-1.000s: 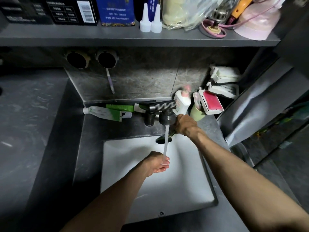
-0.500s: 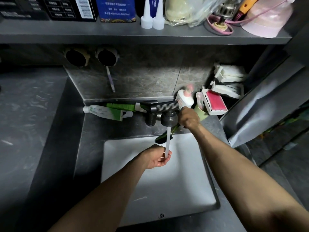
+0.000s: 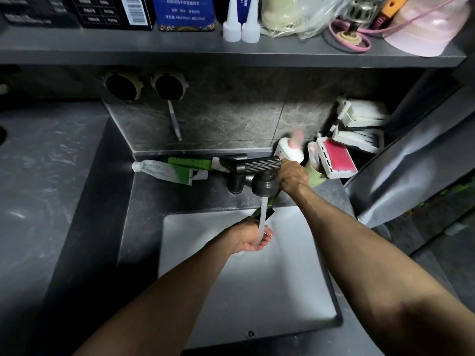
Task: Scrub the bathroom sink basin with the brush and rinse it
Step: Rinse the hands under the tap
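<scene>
Sink [image 3: 295, 291]: white, lower centre of frame.
Left hand [image 3: 253, 237]: loosely cupped under stream [image 3: 262, 227].
Right hand [image 3: 293, 177]: at tap [image 3: 262, 164] end, grip unclear.

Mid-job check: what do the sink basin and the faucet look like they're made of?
Sink basin: probably glazed ceramic, plain white, smooth with a soft sheen. Faucet: dark matte body with a ribbed handle, likely coated metal, though plastic can't be excluded.

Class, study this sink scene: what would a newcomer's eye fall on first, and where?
A white stream of water falls from the dark tap at centre into the cupped left hand above the pale basin. The right hand grips the tap's end, just right of the stream.
</scene>
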